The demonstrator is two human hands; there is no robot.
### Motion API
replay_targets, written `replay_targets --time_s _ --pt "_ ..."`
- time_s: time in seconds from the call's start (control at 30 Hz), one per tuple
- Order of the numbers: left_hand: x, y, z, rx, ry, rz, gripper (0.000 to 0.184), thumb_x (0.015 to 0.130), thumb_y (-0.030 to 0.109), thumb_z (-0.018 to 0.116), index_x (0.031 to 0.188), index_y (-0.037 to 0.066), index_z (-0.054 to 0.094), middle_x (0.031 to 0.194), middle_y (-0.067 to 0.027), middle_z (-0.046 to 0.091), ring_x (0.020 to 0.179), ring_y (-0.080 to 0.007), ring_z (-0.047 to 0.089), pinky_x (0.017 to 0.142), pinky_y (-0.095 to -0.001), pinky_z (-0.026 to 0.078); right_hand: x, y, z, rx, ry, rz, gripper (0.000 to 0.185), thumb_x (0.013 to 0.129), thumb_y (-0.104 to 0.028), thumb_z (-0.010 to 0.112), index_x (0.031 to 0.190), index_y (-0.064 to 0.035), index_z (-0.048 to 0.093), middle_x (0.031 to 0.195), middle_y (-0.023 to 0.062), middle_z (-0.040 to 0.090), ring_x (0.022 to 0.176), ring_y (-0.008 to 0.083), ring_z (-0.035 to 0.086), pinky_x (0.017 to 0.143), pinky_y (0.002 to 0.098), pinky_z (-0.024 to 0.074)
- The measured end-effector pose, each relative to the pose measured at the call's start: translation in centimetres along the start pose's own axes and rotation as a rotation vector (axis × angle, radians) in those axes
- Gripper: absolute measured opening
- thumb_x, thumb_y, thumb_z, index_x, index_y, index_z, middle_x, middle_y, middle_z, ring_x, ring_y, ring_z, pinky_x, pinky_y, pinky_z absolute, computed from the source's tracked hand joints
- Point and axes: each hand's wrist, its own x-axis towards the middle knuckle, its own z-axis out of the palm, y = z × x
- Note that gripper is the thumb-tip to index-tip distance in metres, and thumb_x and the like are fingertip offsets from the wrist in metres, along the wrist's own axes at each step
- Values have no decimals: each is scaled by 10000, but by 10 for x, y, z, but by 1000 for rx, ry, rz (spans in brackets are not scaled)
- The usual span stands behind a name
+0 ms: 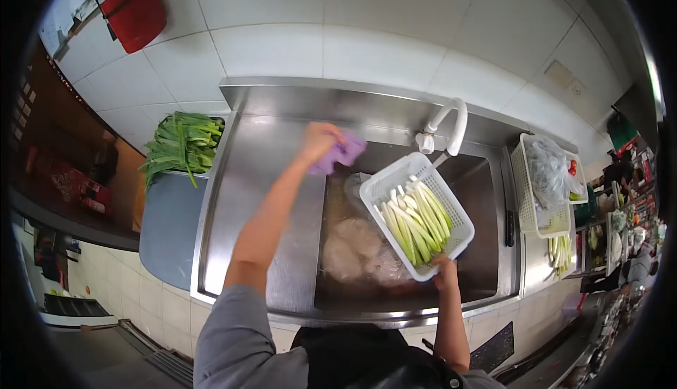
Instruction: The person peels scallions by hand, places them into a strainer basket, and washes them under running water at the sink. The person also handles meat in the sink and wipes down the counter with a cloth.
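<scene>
My left hand [322,140] is closed on a crumpled purple cloth [341,152] at the border between the steel drainboard [275,199] and the sink basin. My right hand [445,272] grips the near corner of a white plastic basket [462,230], its fingers partly hidden by the rim. Trimmed scallions [416,221], pale at one end and green at the other, lie in this basket. It is held tilted over the sink [479,262]. Below, pale lumps that look like raw meat [352,248] sit in the basin, in what looks like water.
A white faucet [458,125] rises behind the basket. Leafy greens [185,142] are heaped in a container at left, above a grey bin [171,227]. On the right ledge stands another basket [523,177] with a plastic bag [546,170]; a dark-handled knife [510,227] lies nearby.
</scene>
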Motion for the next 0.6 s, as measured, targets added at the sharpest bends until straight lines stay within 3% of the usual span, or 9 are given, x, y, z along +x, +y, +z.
replay_targets --time_s 0.17,0.23,0.3,0.37,0.4,0.47,0.5,0.57,0.6 --pt "-44 -16 -68 234 128 83 237 718 66 599 929 57 706 1118 -133 628 1047 -254 585 887 -321 451 19 -5 17 47 -105 78 510 648 14 502 1158 2 482 1040 100 556 946 263 561 832 368 481" --pt "-88 2 -42 1098 258 20 371 719 128 639 1089 106 664 1325 -173 471 1235 -334 439 1016 -353 372 23 -9 20 64 -158 103 497 651 13 501 1148 5 487 1027 101 561 941 264 564 825 368 487" --pt "-98 -19 -13 916 17 252 535 740 222 680 1250 118 558 1412 -207 345 1324 -382 305 1082 -386 300 24 -19 28 2 -142 105 474 648 16 497 1123 16 497 1003 106 567 924 263 567 810 356 491" --pt "-117 -12 32 402 -16 70 604 777 297 692 1292 48 497 1393 -208 379 1304 -361 351 1064 -375 324 44 -17 18 5 -162 104 483 634 24 494 1117 24 497 990 113 562 918 268 559 805 361 492" --pt "-117 -19 46 403 -17 71 604 777 297 692 1292 48 497 1393 -208 379 1304 -361 351 1064 -375 324 57 -17 13 -36 -153 88 440 627 23 499 1067 30 518 958 112 559 881 263 556 789 361 490" --pt "-115 -47 69 -27 -137 -414 647 809 325 684 1305 -19 448 1341 -168 461 1234 -298 453 1030 -361 364 65 -33 13 -116 -155 70 386 619 17 509 1002 45 549 889 109 556 806 259 550 749 359 496" --pt "-116 -54 77 -26 -139 -411 647 809 325 684 1305 -19 448 1341 -168 461 1234 -298 453 1030 -361 364 62 -52 19 -113 -155 68 386 619 17 509 1002 45 549 889 109 556 806 259 550 749 359 496" --pt "-122 -63 88 -654 -471 -599 601 835 287 662 1272 -76 468 1231 -151 559 1157 -240 530 990 -366 406 54 -86 35 -243 -143 57 372 625 25 511 992 60 564 900 126 582 810 276 578 728 366 504" --pt "-130 -53 95 -664 -431 -658 548 830 230 619 1283 -44 478 1159 -140 601 1065 -241 583 952 -349 434 69 -93 33 -239 -141 56 372 625 25 511 992 60 564 900 126 582 810 276 578 728 366 504"
